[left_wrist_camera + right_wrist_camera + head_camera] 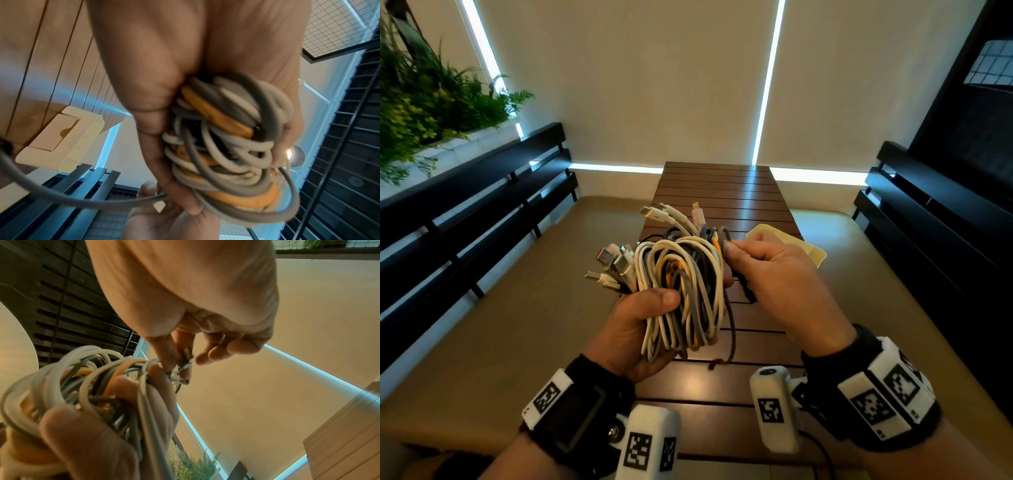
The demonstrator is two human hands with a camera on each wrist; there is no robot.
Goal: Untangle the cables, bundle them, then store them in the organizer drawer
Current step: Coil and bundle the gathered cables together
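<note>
Head view, nearest first: my left hand (640, 329) grips the cables (681, 291), coiled in white, grey and orange loops, thumb clamped over the front, plugs fanning out up and left. Just beside it my right hand (774, 274) pinches a dark tie (726, 236) at the coil's top edge, its loose end hanging down. Beyond, on the table (722, 192), sits the cream drawer (815, 255), half hidden by my right hand. I judge untangling done and bundling in hand; next, the tie must go round the coil and cinch without my left grip slackening.
</note>
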